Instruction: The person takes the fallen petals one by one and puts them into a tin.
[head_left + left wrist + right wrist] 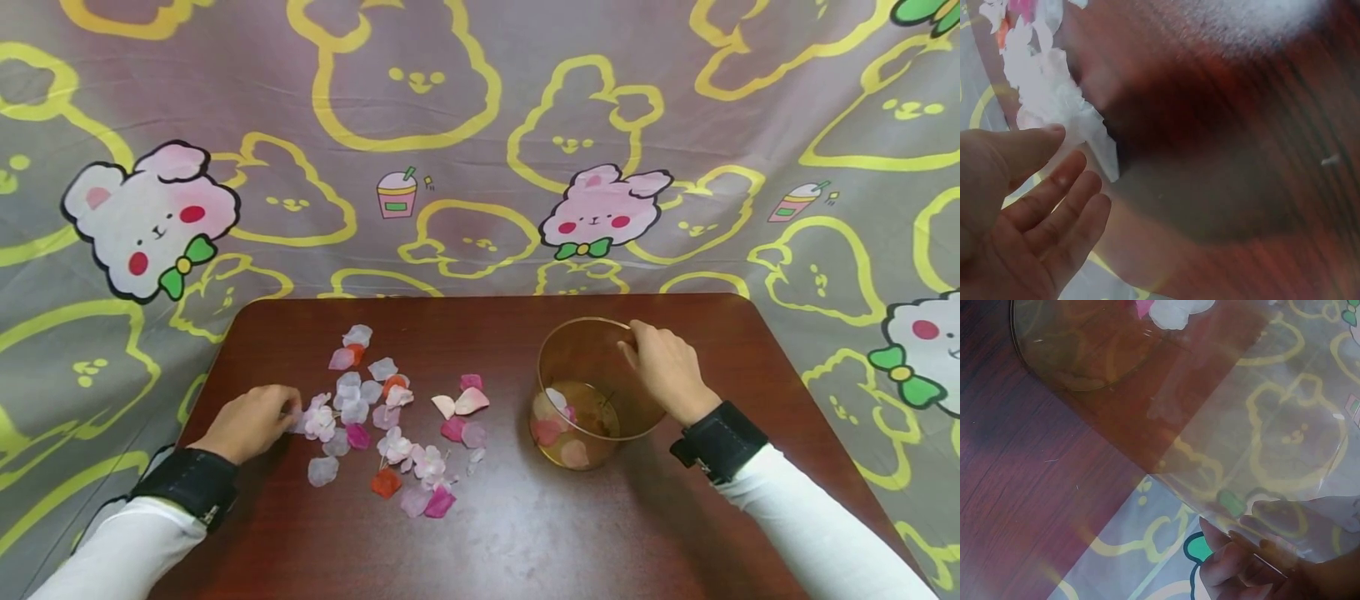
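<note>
The dark reddish wooden table point(525, 533) carries scattered pink, white and red fabric petals point(390, 417), touched by the relaxed left hand point(251, 421), while the clear amber plastic cup point(592, 400) is steadied at its rim by the gripping right hand point(667, 371).

Left hand point(251, 421): lying low, knuckles up, fingers point(1054, 206) straight to loosely bent and pointing inward; the wrist view shows the palm open with nothing held. Left forearm in a white sleeve point(123, 546), black wrist strap point(187, 483) fitted. Right hand point(663, 371): raised higher than the left, fingers point(1229, 562) curled in a pinch. Right forearm in a white sleeve, black strap at the wrist, extending from the lower right.
</note>
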Tool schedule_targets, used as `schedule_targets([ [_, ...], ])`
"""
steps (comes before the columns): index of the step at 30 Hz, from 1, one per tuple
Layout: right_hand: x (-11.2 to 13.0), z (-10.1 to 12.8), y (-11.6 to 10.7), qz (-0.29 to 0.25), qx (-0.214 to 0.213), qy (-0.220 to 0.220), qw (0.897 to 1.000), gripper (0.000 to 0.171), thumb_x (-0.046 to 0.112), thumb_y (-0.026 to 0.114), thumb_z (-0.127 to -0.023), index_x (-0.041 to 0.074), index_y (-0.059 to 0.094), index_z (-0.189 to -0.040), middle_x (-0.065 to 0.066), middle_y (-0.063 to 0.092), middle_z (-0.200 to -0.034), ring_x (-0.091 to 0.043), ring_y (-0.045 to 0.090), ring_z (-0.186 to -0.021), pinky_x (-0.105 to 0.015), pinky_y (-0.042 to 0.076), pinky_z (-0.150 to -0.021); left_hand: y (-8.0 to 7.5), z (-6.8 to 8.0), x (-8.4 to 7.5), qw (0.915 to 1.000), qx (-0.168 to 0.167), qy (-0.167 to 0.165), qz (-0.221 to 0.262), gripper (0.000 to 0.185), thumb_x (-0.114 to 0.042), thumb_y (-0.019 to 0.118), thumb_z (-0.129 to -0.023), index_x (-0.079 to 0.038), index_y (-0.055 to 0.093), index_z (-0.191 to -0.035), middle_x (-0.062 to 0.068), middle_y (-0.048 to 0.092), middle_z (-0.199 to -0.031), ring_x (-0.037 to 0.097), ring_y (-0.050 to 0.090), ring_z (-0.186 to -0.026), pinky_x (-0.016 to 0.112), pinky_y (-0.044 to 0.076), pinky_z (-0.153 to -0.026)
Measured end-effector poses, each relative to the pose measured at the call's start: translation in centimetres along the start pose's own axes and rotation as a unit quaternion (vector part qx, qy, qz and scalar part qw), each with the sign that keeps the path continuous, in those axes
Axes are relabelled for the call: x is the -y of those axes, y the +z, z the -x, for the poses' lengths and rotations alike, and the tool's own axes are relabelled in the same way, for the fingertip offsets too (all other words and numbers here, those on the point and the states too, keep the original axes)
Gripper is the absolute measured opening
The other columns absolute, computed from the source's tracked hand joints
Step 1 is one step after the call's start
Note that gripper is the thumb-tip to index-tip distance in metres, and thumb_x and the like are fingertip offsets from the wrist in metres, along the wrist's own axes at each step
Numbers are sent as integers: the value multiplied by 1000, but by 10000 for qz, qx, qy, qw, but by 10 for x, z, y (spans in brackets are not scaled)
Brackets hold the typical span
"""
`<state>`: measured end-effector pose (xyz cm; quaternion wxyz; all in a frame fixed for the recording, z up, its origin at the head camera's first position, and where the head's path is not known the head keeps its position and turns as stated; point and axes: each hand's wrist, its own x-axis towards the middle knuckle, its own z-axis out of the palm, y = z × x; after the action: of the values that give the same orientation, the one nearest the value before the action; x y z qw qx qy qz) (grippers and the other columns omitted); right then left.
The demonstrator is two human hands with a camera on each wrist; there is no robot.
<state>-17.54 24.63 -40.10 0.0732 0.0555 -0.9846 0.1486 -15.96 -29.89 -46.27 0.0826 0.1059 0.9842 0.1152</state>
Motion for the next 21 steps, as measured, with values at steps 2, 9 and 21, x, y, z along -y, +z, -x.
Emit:
schedule_targets([
  [2, 0, 0, 0, 4, 6, -10, 10000, 18, 16, 64, -98, 6, 59, -85, -10, 58, -66, -28, 58, -60, -41, 42, -51, -3, 0, 0, 9999, -111, 27, 26, 12, -5, 73, -87, -10, 64, -80, 4, 57, -74, 20, 51, -67, 37, 43, -60],
  [9, 0, -2, 0, 18, -9, -43, 10000, 16, 16, 65, -98, 5, 60, -87, -10, 60, -68, -29, 60, -61, -41, 43, -51, -21, -4, -5, 9989, -443, 111, 40, 3, -6, 70, -90, -4, 68, -91, 5, 59, -73, 19, 51, -65, 35, 41, -58],
  [21, 0, -2, 0, 6, 76, 28, 10000, 16, 16, 65, -98, 5, 60, -87, -10, 58, -67, -27, 57, -59, -38, 40, -50, -42, -18, -38, 9962, -730, 469, -30, 9, -11, 70, -92, -4, 70, -99, 7, 67, -81, 18, 55, -68, 39, 48, -59],
])
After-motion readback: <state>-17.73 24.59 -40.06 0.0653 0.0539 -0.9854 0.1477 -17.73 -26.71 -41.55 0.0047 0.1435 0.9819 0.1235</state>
